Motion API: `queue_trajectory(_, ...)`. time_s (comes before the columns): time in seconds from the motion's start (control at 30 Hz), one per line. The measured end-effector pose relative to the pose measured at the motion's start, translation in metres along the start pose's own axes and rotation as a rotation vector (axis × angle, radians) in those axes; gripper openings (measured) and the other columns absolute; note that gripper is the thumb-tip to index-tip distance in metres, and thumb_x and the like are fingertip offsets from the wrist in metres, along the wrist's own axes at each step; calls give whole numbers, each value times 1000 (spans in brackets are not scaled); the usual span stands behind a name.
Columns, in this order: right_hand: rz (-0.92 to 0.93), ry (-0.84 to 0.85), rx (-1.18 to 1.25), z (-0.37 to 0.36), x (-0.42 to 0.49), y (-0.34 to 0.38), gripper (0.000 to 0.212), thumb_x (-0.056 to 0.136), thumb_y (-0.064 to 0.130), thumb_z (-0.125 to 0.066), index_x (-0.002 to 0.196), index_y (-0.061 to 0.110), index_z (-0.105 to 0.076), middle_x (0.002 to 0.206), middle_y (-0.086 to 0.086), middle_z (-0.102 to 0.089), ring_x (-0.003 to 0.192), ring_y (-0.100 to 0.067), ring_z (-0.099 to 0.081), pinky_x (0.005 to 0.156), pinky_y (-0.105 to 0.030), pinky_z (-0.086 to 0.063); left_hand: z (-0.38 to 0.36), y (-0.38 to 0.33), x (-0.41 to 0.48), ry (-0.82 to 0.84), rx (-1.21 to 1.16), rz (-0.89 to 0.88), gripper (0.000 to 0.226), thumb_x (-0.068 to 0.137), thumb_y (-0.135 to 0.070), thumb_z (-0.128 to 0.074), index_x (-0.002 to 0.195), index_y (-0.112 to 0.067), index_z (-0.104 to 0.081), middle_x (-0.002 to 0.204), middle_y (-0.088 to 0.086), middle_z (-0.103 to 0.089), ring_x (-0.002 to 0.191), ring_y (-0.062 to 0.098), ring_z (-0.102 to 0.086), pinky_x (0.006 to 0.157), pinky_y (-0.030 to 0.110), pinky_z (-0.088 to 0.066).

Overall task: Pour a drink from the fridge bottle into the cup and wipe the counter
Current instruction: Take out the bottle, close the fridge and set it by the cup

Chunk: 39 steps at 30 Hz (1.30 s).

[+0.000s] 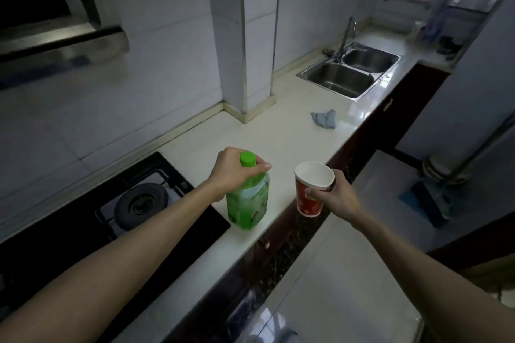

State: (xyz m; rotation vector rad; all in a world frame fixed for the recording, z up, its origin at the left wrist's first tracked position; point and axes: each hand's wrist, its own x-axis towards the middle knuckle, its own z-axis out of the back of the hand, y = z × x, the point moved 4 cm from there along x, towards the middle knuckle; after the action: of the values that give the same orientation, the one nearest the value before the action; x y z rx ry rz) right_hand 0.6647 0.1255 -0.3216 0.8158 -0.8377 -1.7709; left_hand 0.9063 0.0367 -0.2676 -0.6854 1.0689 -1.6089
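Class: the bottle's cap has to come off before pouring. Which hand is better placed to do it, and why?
The left hand: it already grips the green bottle at the neck beside the cap. The right hand is busy holding the red cup off the counter's edge.

White counter (pixel 281 131) carries green bottle (pixel 248 203), blue cloth (pixel 324 118).

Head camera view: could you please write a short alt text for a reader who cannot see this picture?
Over a white kitchen counter, the left hand grips the neck of a capped green bottle standing near the stove, while the right hand holds an empty red paper cup past the counter edge. Farther along lie a blue cloth and a steel double sink.
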Motion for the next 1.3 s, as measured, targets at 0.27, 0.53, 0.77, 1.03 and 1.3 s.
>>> queue_trajectory(0.27, 52, 56, 47, 64, 54, -9, 45, 82, 4, -74, 77, 34, -41, 83, 21, -48, 71, 6, -49, 53, -3, -43, -55, -27, 46, -108, -34, 88, 20, 73, -35, -84, 82, -17, -79, 78, -5, -74, 72, 2, -65, 59, 15, -49)
queue_trajectory(0.53, 21, 67, 55, 80, 121, -38, 43, 79, 14, -79, 103, 24, -45, 95, 14, -51, 92, -9, -51, 76, -22, -42, -87, -41, 115, -70, -22, 88, 20, 72, -36, -85, 82, -19, -80, 81, -5, -76, 81, 7, -69, 70, 21, -56)
queue_trajectory(0.77, -12, 81, -17, 85, 214, -55, 55, 73, 25, -83, 111, 23, -44, 108, 6, -55, 103, -15, -56, 78, -28, -44, -103, -50, 207, -30, 37, 23, 24, 71, -37, -85, 85, -18, -80, 84, -7, -76, 81, 3, -68, 67, 17, -52)
queue_trajectory(1.03, -41, 167, -139, 85, 331, -60, 73, 72, 33, -83, 127, 14, -41, 122, -3, -55, 109, -21, -55, 80, -34, -50, -113, -40, 289, -112, 35, 73, 24, 71, -35, -84, 87, -17, -80, 84, -7, -75, 75, -4, -64, 61, 8, -49)
queue_trajectory(1.3, -33, 268, -149, 42, 405, -53, 78, 67, 29, -86, 130, 12, -43, 122, -3, -55, 105, -17, -53, 80, -33, -50, -103, -23, 310, -216, 25, 161, 23, 70, -35, -85, 84, -17, -80, 86, -9, -76, 82, 1, -68, 76, 23, -56)
